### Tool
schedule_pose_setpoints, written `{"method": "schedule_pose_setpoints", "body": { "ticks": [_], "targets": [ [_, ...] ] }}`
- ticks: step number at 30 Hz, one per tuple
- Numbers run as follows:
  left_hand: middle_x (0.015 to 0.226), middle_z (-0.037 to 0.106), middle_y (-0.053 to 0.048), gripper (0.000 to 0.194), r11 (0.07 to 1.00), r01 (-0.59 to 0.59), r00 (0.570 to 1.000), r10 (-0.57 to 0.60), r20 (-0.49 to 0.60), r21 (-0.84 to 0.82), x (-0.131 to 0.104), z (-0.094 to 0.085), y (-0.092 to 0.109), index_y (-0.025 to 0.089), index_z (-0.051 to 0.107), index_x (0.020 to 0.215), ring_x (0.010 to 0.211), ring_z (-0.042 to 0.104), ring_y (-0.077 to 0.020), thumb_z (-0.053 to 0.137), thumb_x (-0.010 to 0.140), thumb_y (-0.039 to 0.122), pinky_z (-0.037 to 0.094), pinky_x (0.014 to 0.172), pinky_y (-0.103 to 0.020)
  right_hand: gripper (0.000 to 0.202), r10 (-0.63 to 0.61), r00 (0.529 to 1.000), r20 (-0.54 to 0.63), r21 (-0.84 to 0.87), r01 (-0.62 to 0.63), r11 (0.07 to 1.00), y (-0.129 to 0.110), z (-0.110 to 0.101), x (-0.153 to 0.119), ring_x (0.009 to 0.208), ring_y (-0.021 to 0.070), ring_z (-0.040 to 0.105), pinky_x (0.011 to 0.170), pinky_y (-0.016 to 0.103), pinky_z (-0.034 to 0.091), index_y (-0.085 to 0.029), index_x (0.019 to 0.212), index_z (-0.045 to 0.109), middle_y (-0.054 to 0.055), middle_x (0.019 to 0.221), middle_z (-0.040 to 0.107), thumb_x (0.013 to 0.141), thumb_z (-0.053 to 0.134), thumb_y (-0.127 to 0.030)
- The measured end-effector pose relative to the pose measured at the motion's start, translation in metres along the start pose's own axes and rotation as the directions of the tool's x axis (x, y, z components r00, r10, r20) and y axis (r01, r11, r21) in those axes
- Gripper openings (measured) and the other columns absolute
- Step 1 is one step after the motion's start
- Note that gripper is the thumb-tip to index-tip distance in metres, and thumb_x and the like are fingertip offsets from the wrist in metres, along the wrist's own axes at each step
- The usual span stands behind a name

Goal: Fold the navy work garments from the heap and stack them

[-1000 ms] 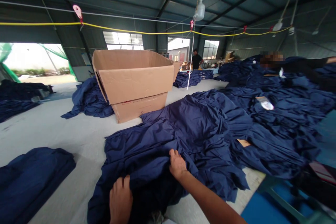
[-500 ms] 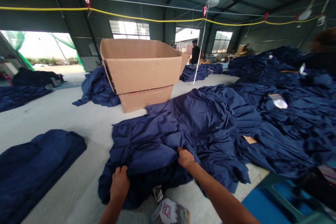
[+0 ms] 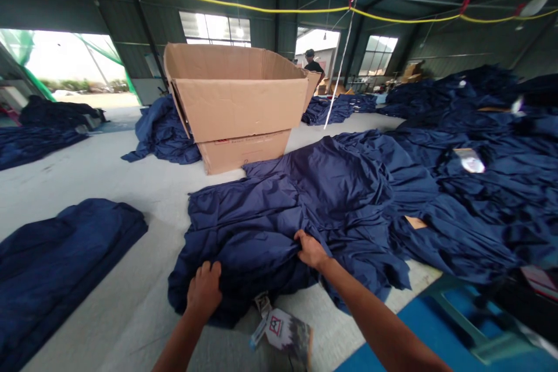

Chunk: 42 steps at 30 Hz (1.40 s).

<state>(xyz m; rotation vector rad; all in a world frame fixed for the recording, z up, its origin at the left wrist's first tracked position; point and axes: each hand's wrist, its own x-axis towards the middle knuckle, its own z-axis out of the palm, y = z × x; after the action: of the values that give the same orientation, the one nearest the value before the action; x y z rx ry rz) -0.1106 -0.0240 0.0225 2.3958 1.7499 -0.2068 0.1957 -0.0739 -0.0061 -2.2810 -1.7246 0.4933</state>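
Right hand [image 3: 311, 250] pinches navy cloth [image 3: 257, 244], its length slanting away rightward.

Printed tag [image 3: 289, 330] cut off below, box lettering [image 3: 261, 139] too small

Forward-and-down head view over hands [image 3: 204, 289]

The left hand [image 3: 204, 289] and right hand [image 3: 311, 249] grip the navy garment [image 3: 248, 224]. Beyond the garment stands a cardboard box [image 3: 239, 107]; left of the garment lies folded navy cloth [image 3: 65, 267]; on the garment's near side, a printed tag [image 3: 285, 330].
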Motion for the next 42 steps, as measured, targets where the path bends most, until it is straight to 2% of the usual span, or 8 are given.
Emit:
{"method": "schedule_pose_setpoints", "body": {
  "ticks": [3, 5, 8, 10, 21, 30, 38, 42],
  "targets": [
    [0.1, 0.06, 0.0, 0.031, 0.965, -0.25, 0.965, 0.242, -0.102, -0.076, 0.001, 0.001, 0.017, 0.025, 0.058, 0.087, 0.103, 0.05, -0.0167, 0.041, 0.071, 0.004, 0.032, 0.086, -0.032, 0.054, -0.068, 0.995, -0.077, -0.042, 0.065, 0.997, -0.016, -0.006, -0.004, 0.109, 0.0222, 0.044, 0.09, 0.032, 0.031, -0.02, 0.112, 0.05, 0.007, 0.116, 0.053, 0.059, 0.054, -0.01],
    [0.095, 0.064, 0.003, 0.027, 0.906, -0.395, 0.918, 0.394, -0.038, -0.155, 0.001, 0.008, 0.027, 0.028, 0.06, 0.085, 0.102, 0.051, -0.0153, 0.044, 0.072, 0.01, 0.029, 0.089, -0.033, 0.052, -0.226, 0.969, -0.096, -0.084, 0.218, 0.972, -0.029, -0.007, -0.01, 0.112, 0.0248, 0.038, 0.092, 0.036, 0.028, -0.022, 0.11, 0.053, 0.006, 0.12, 0.049, 0.059, 0.058, -0.015],
    [0.1, 0.066, 0.002, 0.026, 0.896, -0.409, 0.905, 0.423, 0.045, -0.174, -0.002, 0.023, 0.039, 0.032, 0.062, 0.095, 0.106, 0.05, -0.0215, 0.055, 0.07, 0.026, 0.026, 0.091, -0.039, 0.038, -0.516, 0.856, 0.024, -0.085, 0.516, 0.852, -0.047, 0.003, -0.02, 0.109, 0.0232, 0.038, 0.094, 0.039, 0.024, -0.026, 0.101, 0.059, 0.002, 0.11, 0.055, 0.063, 0.06, -0.022],
    [0.106, 0.065, -0.001, 0.033, 0.922, -0.36, 0.928, 0.369, 0.043, -0.14, -0.003, 0.032, 0.044, 0.03, 0.063, 0.099, 0.11, 0.048, -0.0264, 0.06, 0.066, 0.033, 0.027, 0.09, -0.042, 0.035, -0.594, 0.798, 0.1, -0.069, 0.601, 0.796, -0.055, 0.013, -0.025, 0.108, 0.0226, 0.038, 0.096, 0.041, 0.021, -0.027, 0.101, 0.061, 0.002, 0.105, 0.057, 0.066, 0.06, -0.027],
    [0.092, 0.064, 0.002, 0.022, 0.946, -0.222, 0.975, 0.223, -0.023, -0.236, 0.006, 0.037, 0.044, 0.022, 0.05, 0.089, 0.096, 0.055, -0.0144, 0.033, 0.08, 0.013, 0.028, 0.086, -0.03, 0.045, -0.499, 0.856, 0.132, -0.131, 0.514, 0.848, -0.076, 0.038, -0.026, 0.11, 0.0287, 0.037, 0.098, 0.051, 0.019, -0.023, 0.099, 0.065, 0.007, 0.106, 0.054, 0.066, 0.061, -0.055],
    [0.1, 0.065, -0.004, 0.021, 0.938, -0.27, 0.963, 0.267, -0.043, -0.218, -0.002, 0.033, 0.052, 0.022, 0.056, 0.094, 0.103, 0.053, -0.0222, 0.045, 0.079, 0.033, 0.026, 0.091, -0.039, 0.038, -0.462, 0.881, 0.103, -0.177, 0.473, 0.863, -0.087, 0.049, -0.026, 0.108, 0.0277, 0.041, 0.098, 0.047, 0.022, -0.017, 0.1, 0.061, 0.011, 0.105, 0.056, 0.071, 0.06, -0.041],
    [0.116, 0.058, -0.007, 0.04, 0.974, -0.225, 0.971, 0.222, -0.086, -0.037, -0.002, 0.037, 0.062, 0.022, 0.056, 0.105, 0.112, 0.047, -0.0212, 0.03, 0.08, 0.006, 0.031, 0.092, -0.036, 0.042, -0.419, 0.903, 0.093, -0.188, 0.429, 0.883, -0.087, 0.047, -0.028, 0.11, 0.0279, 0.043, 0.099, 0.045, 0.024, -0.016, 0.105, 0.057, 0.012, 0.108, 0.058, 0.067, 0.062, -0.033],
    [0.119, 0.058, -0.008, 0.042, 0.952, -0.278, 0.94, 0.296, 0.167, -0.126, -0.003, 0.034, 0.056, 0.021, 0.054, 0.114, 0.11, 0.051, -0.023, 0.044, 0.074, 0.012, 0.036, 0.09, -0.034, 0.037, -0.422, 0.892, 0.163, -0.064, 0.437, 0.897, -0.077, 0.044, -0.03, 0.101, 0.0253, 0.049, 0.091, 0.04, 0.032, -0.021, 0.098, 0.06, 0.007, 0.101, 0.061, 0.065, 0.062, -0.037]
  ]
}}
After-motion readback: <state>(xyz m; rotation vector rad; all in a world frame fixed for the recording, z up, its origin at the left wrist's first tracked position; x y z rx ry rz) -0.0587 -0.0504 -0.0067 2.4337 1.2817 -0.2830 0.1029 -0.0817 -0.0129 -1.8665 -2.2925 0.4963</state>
